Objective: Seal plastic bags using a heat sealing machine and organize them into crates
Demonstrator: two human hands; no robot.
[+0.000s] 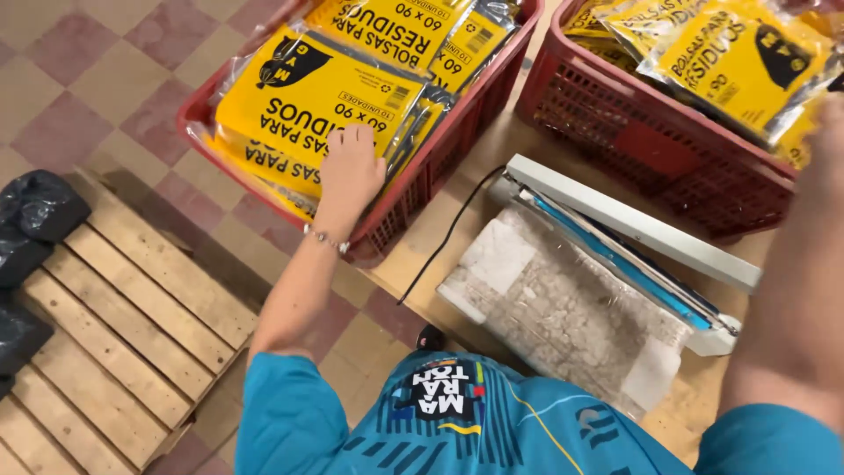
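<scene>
In the head view, the left hand (350,167) reached forward into the left red crate (413,198), its fingers spread loosely and pressed flat on top of a yellow plastic packet (299,97). It touched the packet rather than gripping it; no finger curled under an edge. That packet lay uppermost on a stack of similar yellow packets filling the crate, which overhung the edge of the wooden table (440,237). A thin bracelet (325,237) sat on the wrist.

The right hand (831,149) was raised near the right red crate (668,149), blurred and cut off by the picture's edge, so I could not tell whether it was open or holding anything. More yellow packets (738,53) lay in that crate.

Between the crates and the person's blue shirt (448,422), a heat sealer (607,281) with a pale arm and a blue strip rested on the table. Beside the table, a wooden pallet (114,343) lay on the checked floor, with black bags (35,220) at its far end.
</scene>
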